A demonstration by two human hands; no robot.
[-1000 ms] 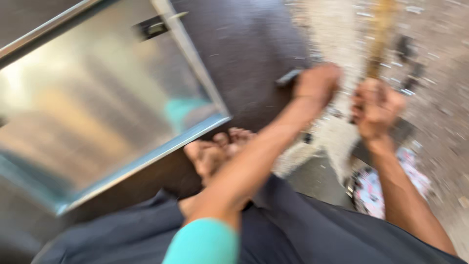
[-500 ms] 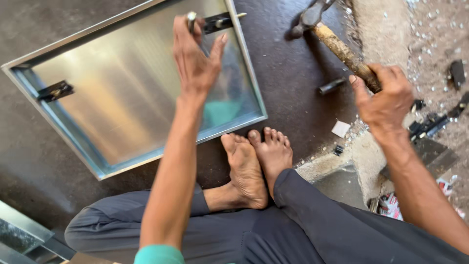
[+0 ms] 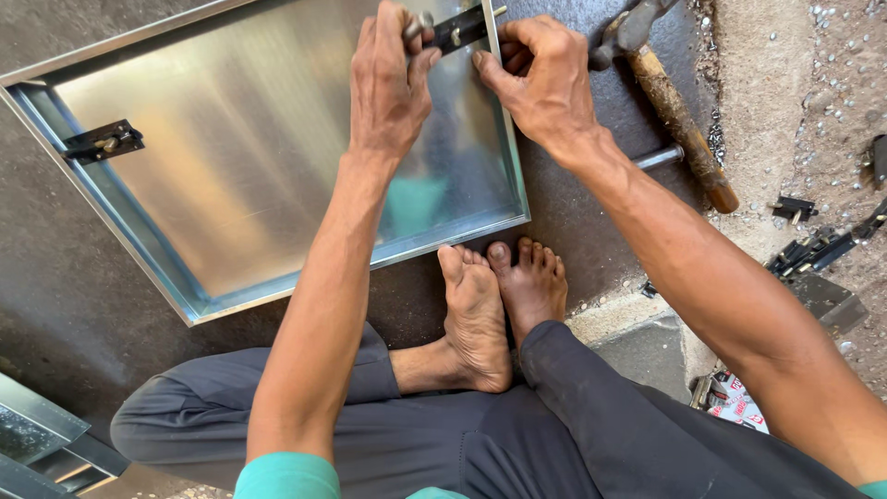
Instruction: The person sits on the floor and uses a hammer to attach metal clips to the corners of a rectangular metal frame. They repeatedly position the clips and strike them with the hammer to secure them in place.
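A shallow sheet-metal panel (image 3: 277, 157) with a raised rim lies on the dark floor before my crossed legs. A black hinge (image 3: 459, 28) sits on its far right corner. My left hand (image 3: 388, 83) pinches a small metal pin (image 3: 423, 20) against that hinge. My right hand (image 3: 545, 83) grips the panel's rim just beside the hinge, thumb pressed on the edge. A hammer (image 3: 679, 111) with a wooden handle lies on the floor right of my right hand, untouched.
A second black hinge (image 3: 103, 141) is on the panel's left rim. My bare feet (image 3: 490, 305) rest against the near rim. A metal rod (image 3: 661, 157) lies by the hammer. Black fittings (image 3: 813, 249) and small rivets are scattered at right. More sheet-metal pieces (image 3: 37, 434) lie at bottom left.
My right hand has let go of the hammer, which now lies on the floor, and has moved left onto the panel's rim. My left hand stays at the hinge.
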